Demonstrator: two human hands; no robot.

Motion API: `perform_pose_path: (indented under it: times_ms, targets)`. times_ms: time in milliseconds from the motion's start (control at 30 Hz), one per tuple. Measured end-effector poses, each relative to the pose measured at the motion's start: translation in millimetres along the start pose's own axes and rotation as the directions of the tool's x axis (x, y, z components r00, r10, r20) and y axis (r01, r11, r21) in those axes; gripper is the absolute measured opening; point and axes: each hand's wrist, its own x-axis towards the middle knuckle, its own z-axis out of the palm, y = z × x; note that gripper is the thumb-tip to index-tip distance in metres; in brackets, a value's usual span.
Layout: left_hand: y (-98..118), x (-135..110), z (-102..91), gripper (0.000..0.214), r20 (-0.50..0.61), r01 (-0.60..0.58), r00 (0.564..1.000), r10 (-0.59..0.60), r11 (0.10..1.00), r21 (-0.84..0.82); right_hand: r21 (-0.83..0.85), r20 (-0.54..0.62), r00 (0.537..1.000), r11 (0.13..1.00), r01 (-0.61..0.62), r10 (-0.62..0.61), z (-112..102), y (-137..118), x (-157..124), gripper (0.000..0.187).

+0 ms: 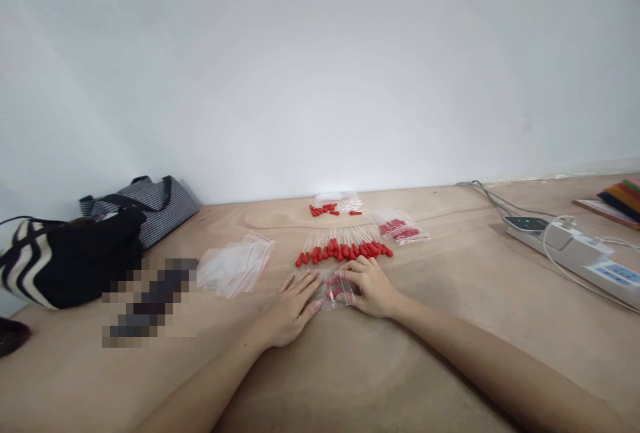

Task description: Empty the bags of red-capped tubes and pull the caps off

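Note:
A small clear zip bag with red pieces inside lies on the table between my hands. My left hand rests flat at the bag's left side, its fingers stretched out and the tips near the plastic. At the opposite side my right hand has its fingers curled over the zip edge and grips the bag. Just beyond my hands, several pale thin sticks with red bulb-like ends are fanned out in a row, red ends toward me.
Flat zip bags are piled to the left. Filled bags lie at the back right, with loose red pieces near the wall. A black bag and a striped bag stand left; a power strip lies right.

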Motion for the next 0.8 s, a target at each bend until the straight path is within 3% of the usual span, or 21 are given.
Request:
perform_pose_path:
  times_ms: [200, 333, 500, 667, 800]
  targets:
    - [2, 0, -0.7, 0.051, -0.004, 0.009, 1.000, -0.009, 1.000, 0.023, -0.143, 0.020, 0.999, 0.989, -0.037, 0.040, 5, -9, 5, 0.026]
    - [1, 0, -1.1, 0.050, -0.006, 0.008, 1.000, -0.008, 1.000, 0.021, -0.142, 0.031, 0.999, 0.989, -0.038, 0.043, 2, -11, 6, 0.025]
    - [0, -1, -1.0, 0.049, -0.017, 0.004, 1.000, -0.003, 1.000, 0.017, -0.033, 0.043, 0.999, 0.999, -0.020, 0.021, -2, -3, 3, 0.026]
    - [1, 0, -0.6, 0.050, -0.004, 0.006, 1.000, -0.006, 1.000, 0.021, 0.069, 0.001, 1.000, 0.997, -0.020, 0.020, -4, 4, -4, 0.015]
    - [-1, 0, 0.4, 0.050, -0.017, -0.005, 1.000, 0.006, 1.000, 0.008, 0.369, -0.013, 0.999, 0.928, 0.039, -0.037, -10, 12, -7, 0.007]
